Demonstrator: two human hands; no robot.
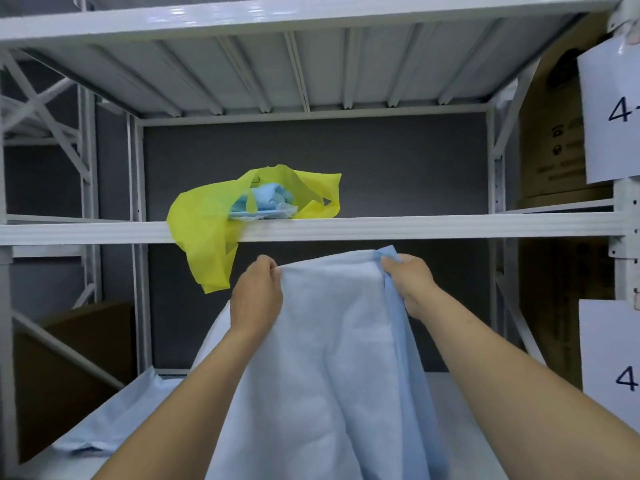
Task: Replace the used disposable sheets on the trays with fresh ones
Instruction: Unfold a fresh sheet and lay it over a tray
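A pale blue disposable sheet [332, 341] hangs in front of me, held up by its top edge below the middle shelf. My left hand [256, 296] grips its upper left corner. My right hand [412, 285] pinches the upper right corner, where a darker blue layer shows. The lower part of the sheet drapes down onto the lower shelf surface [446, 386]. More pale blue sheet [114, 420] lies spread at the lower left. A yellow plastic bag [204, 230] with crumpled blue sheets [266, 202] inside sits on the middle shelf, hanging over its front edge.
White metal shelving surrounds me, with the middle shelf beam [415, 228] just above my hands. Cardboard boxes stand at the right [554, 140] and lower left [69, 368]. White paper labels [609, 116] hang on the right upright.
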